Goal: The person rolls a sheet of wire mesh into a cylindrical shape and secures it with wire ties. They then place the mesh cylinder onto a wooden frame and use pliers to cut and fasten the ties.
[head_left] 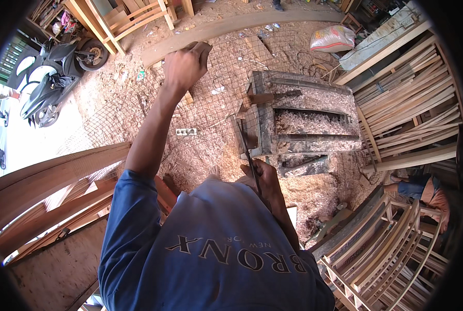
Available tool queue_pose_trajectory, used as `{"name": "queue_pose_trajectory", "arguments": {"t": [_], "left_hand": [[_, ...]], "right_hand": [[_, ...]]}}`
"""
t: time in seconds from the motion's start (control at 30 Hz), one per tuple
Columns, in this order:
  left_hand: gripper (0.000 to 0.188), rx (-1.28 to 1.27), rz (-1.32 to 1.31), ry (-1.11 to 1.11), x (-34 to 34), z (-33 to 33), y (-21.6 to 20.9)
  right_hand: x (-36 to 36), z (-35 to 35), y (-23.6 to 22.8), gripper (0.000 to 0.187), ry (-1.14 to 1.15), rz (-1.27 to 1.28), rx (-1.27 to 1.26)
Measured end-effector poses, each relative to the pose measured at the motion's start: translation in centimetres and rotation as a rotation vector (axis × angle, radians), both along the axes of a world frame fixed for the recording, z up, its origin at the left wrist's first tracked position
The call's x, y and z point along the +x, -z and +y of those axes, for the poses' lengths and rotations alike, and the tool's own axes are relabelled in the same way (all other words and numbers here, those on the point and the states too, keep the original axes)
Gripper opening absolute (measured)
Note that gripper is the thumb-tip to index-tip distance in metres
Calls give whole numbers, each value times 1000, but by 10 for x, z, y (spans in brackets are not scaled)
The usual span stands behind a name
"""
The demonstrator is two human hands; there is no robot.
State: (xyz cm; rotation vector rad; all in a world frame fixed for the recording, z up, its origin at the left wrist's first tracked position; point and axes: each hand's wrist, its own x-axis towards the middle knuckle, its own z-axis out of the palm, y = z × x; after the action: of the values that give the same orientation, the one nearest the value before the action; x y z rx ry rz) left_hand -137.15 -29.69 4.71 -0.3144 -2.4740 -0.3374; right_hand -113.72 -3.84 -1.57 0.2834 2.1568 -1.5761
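Dark thin bar (248, 149), one: in your right hand (264, 179), fingers wrapped around it, near the slatted frame (318, 138) strewn with shavings. Your left hand (184, 65): curled, extended toward the curved board (226, 26); whether it grips anything, cannot tell. Outlying: white sack (333, 39); wood strips (412, 98), right; motorcycle (42, 93), left.

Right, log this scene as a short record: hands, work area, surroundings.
Left hand: raised, fingers curled; contents unclear
Right hand: gripping a thin dark bar
Ahead right: low dark slatted frame, strewn with wood shavings
Ground: wire mesh, shavings
Far left: motorcycle
Far right: stacked wooden strips
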Motion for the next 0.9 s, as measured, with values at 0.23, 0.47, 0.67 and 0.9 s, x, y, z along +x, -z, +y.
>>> {"name": "queue_pose_trajectory", "arguments": {"t": [0.23,0.47,0.67,0.9], "left_hand": [[14,50,-14,56,0,3,14],[18,128,107,181,4,7,31],[18,144,-208,63,11,11,40],[18,228,-253,106,10,16,49]], "right_hand": [[2,1,16,38,-27,70,21],[0,2,28,43,17,-1,-38],[4,2,39,41,27,4,-11],[6,14,40,39,15,-94,-35]]}}
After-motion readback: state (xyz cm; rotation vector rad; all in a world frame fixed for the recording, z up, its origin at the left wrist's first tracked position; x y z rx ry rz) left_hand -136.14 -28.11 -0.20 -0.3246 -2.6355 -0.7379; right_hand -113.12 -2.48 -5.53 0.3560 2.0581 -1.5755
